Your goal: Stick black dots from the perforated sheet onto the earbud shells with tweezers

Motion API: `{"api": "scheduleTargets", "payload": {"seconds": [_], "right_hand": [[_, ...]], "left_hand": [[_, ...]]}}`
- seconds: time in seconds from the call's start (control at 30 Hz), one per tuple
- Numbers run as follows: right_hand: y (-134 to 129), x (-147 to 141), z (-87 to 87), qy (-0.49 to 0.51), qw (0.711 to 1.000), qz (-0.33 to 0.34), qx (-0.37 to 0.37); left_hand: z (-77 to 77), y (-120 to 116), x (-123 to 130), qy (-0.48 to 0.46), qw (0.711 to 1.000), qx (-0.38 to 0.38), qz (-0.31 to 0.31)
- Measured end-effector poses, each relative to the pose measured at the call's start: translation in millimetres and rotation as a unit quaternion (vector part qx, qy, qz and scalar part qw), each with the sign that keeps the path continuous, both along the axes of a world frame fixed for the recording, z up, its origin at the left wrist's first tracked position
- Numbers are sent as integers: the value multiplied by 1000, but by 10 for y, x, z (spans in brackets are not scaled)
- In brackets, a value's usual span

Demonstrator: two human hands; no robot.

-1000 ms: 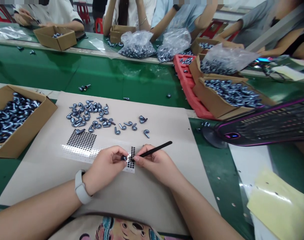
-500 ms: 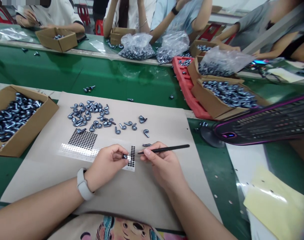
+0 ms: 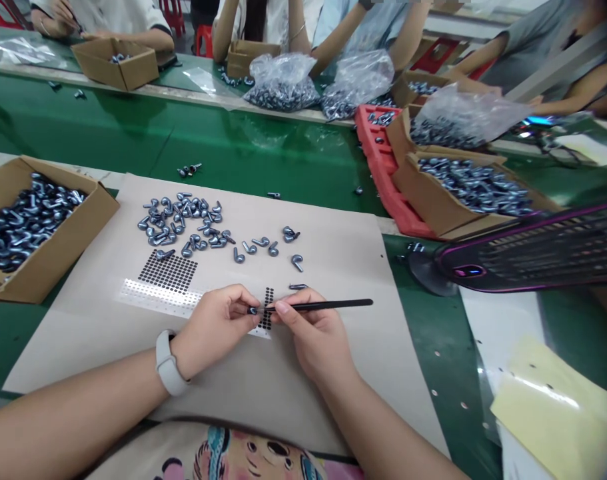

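Between its thumb and fingers my left hand [image 3: 222, 317] pinches a small dark earbud-like piece [image 3: 253, 311]. My right hand [image 3: 310, 327] grips a thin black pen-like tool [image 3: 336, 304], its tip pointing left and reaching the held piece. Beneath the hands lies a narrow strip of black dots [image 3: 268, 323]. A larger sheet of black dots [image 3: 168, 272] with a clear, shiny strip is on the beige paper [image 3: 223, 400] to the left. Loose shiny blue-grey pieces [image 3: 183, 217] are scattered behind it. One such piece [image 3: 298, 287] rests just behind my right hand.
An open cardboard box [image 3: 58, 257] full of pieces stands at the left. At the right are a red tray [image 3: 388, 157], another filled box [image 3: 476, 187], a black fan [image 3: 523, 253] and yellow paper [image 3: 558, 407]. People sit across the green table [image 3: 223, 147].
My right hand has moved left, bringing the tool's tip to the piece in my left hand. The whole view has shifted slightly.
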State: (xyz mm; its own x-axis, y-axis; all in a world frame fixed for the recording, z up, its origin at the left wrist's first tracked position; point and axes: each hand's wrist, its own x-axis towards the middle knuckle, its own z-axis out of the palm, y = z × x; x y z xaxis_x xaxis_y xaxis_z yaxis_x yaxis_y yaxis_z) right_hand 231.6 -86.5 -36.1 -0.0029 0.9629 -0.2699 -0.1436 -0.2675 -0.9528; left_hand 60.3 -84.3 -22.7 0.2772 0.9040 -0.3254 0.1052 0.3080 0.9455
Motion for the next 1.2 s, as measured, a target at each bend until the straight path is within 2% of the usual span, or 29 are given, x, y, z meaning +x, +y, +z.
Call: {"api": "scheduleTargets", "payload": {"seconds": [0.73,0.9,0.97,1.0,1.1,1.17,1.2], "right_hand": [[13,2,10,-25,999,19,15],[-10,-3,35,-70,995,26,68],[-41,7,62,-136,979,35,146],[-59,15,80,-178,962,44,203],[-99,51,137,-302,871,87,378],[-108,77,163,-349,820,113,439],[-107,88,169,-357,810,119,451]], "left_hand": [[15,-14,22,5,1000,-2,13],[37,-6,20,7,1000,-9,11],[32,-6,15,6,1000,-8,10],[26,-7,12,4,1000,-8,10],[7,-9,7,-1,1000,-11,8],[3,-7,8,-2,1000,-15,7],[6,-6,10,1,1000,-18,8]]}}
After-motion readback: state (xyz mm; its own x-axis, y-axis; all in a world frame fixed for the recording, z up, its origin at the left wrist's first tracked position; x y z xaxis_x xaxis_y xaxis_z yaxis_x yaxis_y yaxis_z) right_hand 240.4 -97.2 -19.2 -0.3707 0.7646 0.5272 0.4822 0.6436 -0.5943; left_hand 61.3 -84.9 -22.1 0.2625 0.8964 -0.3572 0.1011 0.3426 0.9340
